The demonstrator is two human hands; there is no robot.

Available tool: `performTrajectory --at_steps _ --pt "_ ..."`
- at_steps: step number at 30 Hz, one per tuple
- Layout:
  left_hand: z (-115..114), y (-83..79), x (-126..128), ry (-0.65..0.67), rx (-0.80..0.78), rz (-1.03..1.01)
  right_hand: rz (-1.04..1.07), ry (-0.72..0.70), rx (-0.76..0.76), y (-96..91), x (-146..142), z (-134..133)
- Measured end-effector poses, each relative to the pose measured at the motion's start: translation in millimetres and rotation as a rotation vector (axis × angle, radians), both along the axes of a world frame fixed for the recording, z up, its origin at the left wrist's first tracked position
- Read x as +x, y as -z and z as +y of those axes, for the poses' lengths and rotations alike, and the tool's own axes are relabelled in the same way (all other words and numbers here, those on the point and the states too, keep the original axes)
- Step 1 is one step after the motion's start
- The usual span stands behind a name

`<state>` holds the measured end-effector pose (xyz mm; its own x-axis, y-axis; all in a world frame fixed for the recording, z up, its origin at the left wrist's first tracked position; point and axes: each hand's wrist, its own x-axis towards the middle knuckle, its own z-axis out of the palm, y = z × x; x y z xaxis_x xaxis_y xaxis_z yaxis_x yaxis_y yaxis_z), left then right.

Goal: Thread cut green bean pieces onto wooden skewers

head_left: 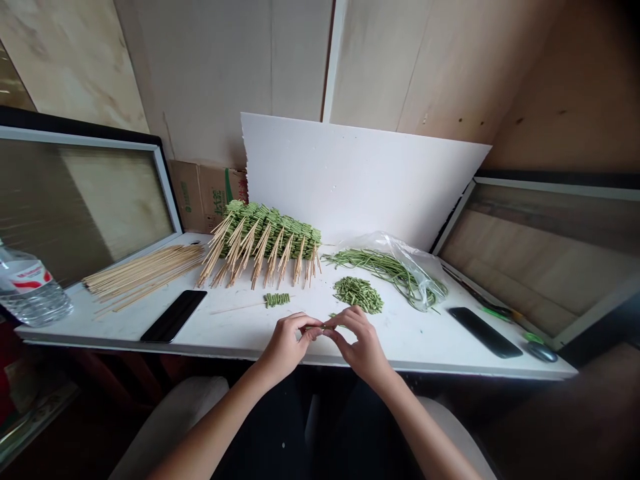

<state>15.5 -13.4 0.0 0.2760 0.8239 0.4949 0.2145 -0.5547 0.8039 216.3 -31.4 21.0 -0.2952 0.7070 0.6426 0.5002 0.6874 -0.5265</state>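
Observation:
Above the table's front edge, my left hand (289, 338) and my right hand (359, 340) meet with fingertips pinched together. Between them is a thin green bean piece (320, 327), mostly hidden by the fingers. Just beyond my right hand lies a heap of short-cut green bean pieces (358, 295). To the left, a skewer threaded with bean pieces (277, 300) rests flat, its bare stick pointing left. Farther back is a large stack of filled bean skewers (273, 230), their bare ends toward me.
Bare wooden skewers (145, 272) lie at the left, near a black phone (174, 316) and a water bottle (33, 287). Long uncut beans (383, 265) spill from a clear plastic bag (410, 260). Another dark phone (485, 331) and a mouse-like object (541, 351) are at the right.

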Motion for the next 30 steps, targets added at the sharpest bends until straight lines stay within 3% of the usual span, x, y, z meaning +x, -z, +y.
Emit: performTrajectory --at_steps 6,13,18,20,23,27,30 --pt "-5 -5.8 1 0.043 0.030 0.014 0.038 0.017 -0.015 4.0 -4 -3" --pt "-9 -6.1 5 0.133 -0.116 -0.106 0.304 -0.049 -0.254 11.0 -6 -2" --pt "-6 2.8 10 0.224 -0.232 -0.248 0.551 -0.215 -0.467 12.0 -11 -2" --pt "-5 6.8 11 0.269 -0.301 -0.303 0.612 -0.213 -0.526 10.8 -8 0" --pt "-1 10.4 11 0.276 -0.383 -0.362 0.563 -0.013 -0.440 10.5 9 12" --pt "6 12.3 6 0.203 -0.444 -0.368 0.210 0.389 -0.194 16.4 55 41" --pt "12 12.7 1 0.163 -0.481 -0.357 0.066 0.568 -0.156 22.8 88 69"
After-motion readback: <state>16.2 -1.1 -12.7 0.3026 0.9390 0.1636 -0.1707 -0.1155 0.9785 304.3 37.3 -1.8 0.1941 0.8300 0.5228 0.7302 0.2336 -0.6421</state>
